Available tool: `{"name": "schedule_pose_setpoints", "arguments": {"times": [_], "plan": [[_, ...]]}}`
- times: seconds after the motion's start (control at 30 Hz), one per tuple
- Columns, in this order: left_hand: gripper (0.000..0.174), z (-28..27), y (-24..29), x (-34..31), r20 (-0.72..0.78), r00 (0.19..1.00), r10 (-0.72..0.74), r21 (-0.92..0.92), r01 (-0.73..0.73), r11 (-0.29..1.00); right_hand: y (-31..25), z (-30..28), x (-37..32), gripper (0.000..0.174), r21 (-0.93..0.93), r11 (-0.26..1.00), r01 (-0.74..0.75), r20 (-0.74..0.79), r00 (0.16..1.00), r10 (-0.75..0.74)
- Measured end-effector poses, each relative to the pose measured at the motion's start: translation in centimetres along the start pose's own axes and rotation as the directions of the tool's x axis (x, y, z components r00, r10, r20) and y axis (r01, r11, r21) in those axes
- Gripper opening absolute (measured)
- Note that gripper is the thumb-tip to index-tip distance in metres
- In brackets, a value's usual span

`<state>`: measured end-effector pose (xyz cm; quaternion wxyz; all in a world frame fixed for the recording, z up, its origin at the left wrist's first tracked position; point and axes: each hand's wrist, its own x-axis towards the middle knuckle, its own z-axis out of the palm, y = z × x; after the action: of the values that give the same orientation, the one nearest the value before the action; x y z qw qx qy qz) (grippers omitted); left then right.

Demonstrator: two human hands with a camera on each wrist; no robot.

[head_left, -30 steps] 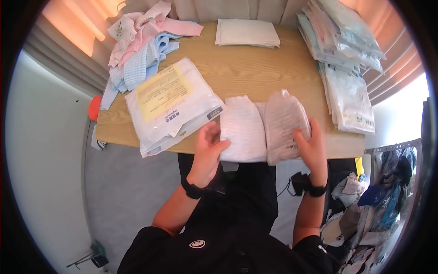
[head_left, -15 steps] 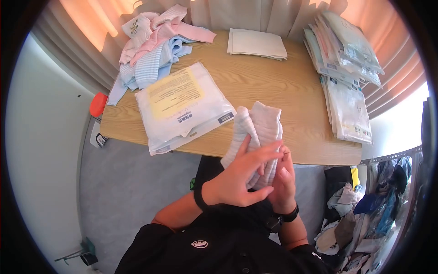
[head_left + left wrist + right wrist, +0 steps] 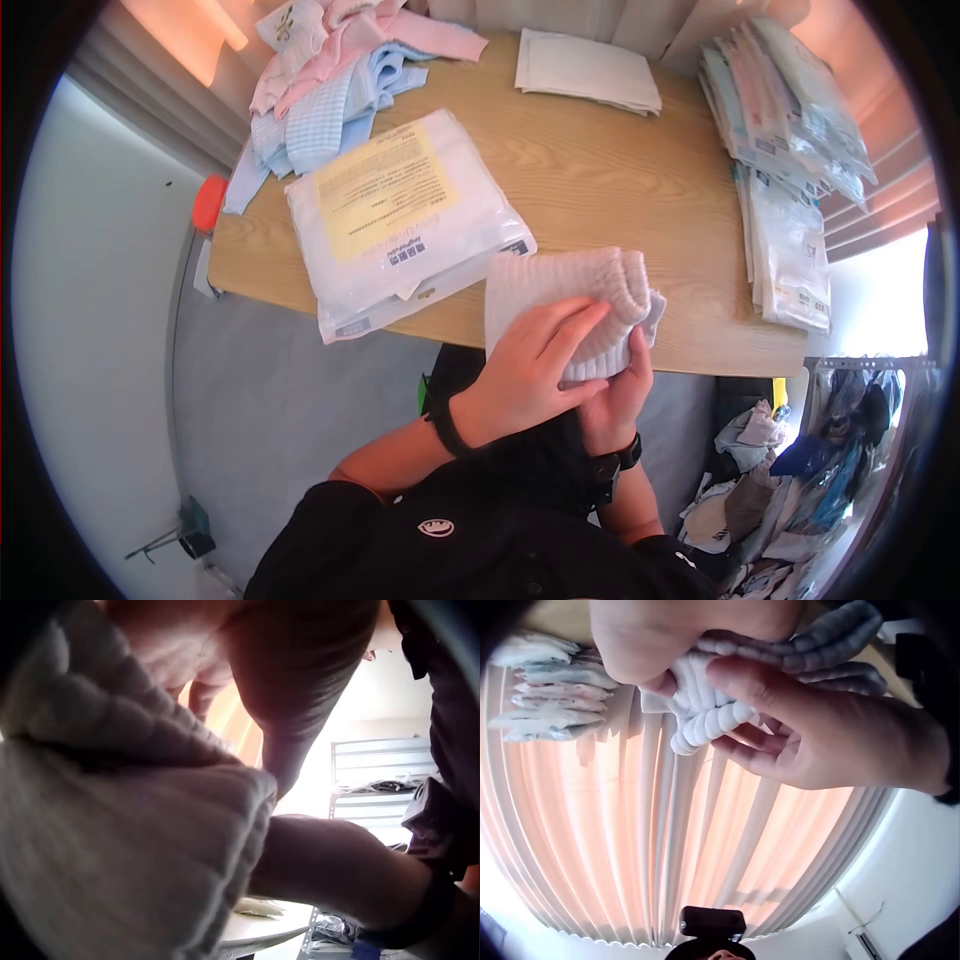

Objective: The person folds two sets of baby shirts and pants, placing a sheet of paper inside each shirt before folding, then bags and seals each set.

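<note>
Now you've tipped the cloth (image 3: 550, 285) flat (it stood up before). Your left hand (image 3: 535, 365) pinches it on top and your right hand (image 3: 615, 400) grips underneath, keeping the fold shut.

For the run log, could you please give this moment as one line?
left hand: holds folded white knit garment | right hand: grips it from below | over wooden table edge
</note>
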<state>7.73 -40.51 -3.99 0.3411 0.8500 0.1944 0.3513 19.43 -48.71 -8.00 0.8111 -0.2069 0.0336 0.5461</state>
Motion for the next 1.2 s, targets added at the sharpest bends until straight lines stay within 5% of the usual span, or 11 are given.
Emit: {"name": "schedule_pose_setpoints", "arguments": {"times": [0.13,0.23,0.37,0.5,0.6,0.63,0.7,0.77,0.83,1.03,1.2], "plan": [[0.084,-1.5,-0.5,0.6,0.122,0.993,-0.003,0.161,-0.017,0.987,0.6,-0.1,0.7,0.049,-0.116,0.993,0.007,-0.035,0.999,-0.011],[0.087,-2.4,-1.3,0.1,0.252,0.967,0.023,0.297,-0.1,0.95,0.5,-1.9,0.0,0.06,-0.07,0.996,-0.049,0.222,0.973,0.063],[0.059,-3.7,-2.4,-0.5,0.322,0.943,0.079,0.209,-0.152,0.966,-1.1,-4.5,-1.2,0.085,0.101,0.954,-0.282,0.084,0.958,0.274],[0.05,-4.7,-2.3,-1.6,0.352,0.905,0.239,0.008,-0.258,0.966,-3.6,-5.8,-0.9,0.097,-0.464,0.774,-0.43,0.107,0.841,0.53],[0.046,-5.7,-2.2,-2.6,0.536,0.818,0.208,-0.116,-0.172,0.978,-3.1,-4.1,-1.1,0.075,-0.662,0.595,-0.454,-0.066,0.827,0.558],[0.045,-6.7,-2.3,-2.8,0.498,0.855,0.143,-0.107,-0.103,0.989,-2.8,-3.6,-1.1,0.071,-0.692,0.536,-0.483,-0.124,0.812,0.571],[0.042,-9.6,-3.4,-2.5,0.418,0.909,0.009,-0.095,0.033,0.995,-2.6,-3.0,-1.1,0.062,-0.612,0.649,-0.452,-0.066,0.847,0.528],[0.041,-11.4,-4.7,-1.8,0.108,0.988,-0.107,0.457,0.047,0.888,-2.8,-2.8,-1.6,0.061,-0.59,0.693,-0.414,-0.026,0.868,0.496],[0.041,-12.6,-6.7,-2.1,0.021,0.996,-0.091,0.722,0.048,0.69,-2.8,-3.3,-2.3,0.062,-0.601,0.699,-0.387,0.017,0.868,0.496],[0.024,-15.3,-9.8,-2.9,0.003,0.981,-0.196,0.714,0.135,0.687,-2.0,-3.3,-5.3,0.064,-0.637,0.761,-0.126,0.229,0.911,0.343],[0.016,-16.5,-6.8,0.2,-0.114,0.991,0.067,0.624,0.02,0.781,-1.4,-2.0,-7.2,0.066,-0.286,0.951,-0.117,0.268,0.943,0.197]]}}
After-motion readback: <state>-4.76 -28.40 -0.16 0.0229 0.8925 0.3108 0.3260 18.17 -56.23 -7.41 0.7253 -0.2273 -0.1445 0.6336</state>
